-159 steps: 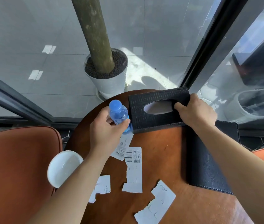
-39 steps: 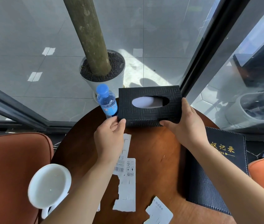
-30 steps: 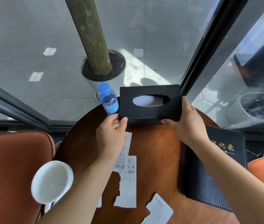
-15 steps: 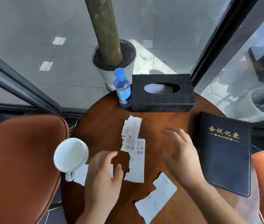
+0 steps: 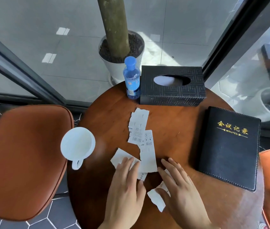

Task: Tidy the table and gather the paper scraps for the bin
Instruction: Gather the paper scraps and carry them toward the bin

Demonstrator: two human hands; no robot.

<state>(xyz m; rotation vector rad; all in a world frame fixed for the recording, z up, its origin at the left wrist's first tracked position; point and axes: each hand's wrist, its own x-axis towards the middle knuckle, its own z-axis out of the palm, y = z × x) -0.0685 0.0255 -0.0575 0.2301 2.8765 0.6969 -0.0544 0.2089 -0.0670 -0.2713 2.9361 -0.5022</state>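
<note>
Hands flat, fingers spread, we press on the paper scraps (image 5: 141, 142) near the worktop (image 5: 177, 129) edge closest to us: our left hand (image 5: 126, 187) on the scrap beside the white cup (image 5: 78, 144), our right hand (image 5: 180, 190) on another just right of it. Beyond the scraps stand the water bottle (image 5: 131, 78) and tissue box (image 5: 172, 86), touching; the black notebook (image 5: 230, 146) lies right of the scraps.

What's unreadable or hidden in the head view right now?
- Scrap under the left hand: mostly covered, full outline hidden.
- Scrap under the right hand: partly covered.
- Small print on the barcode scrap: too small.
- Table near edge: cut off by frame bottom.
- Both hands: motion-blurred, grip unclear.
</note>
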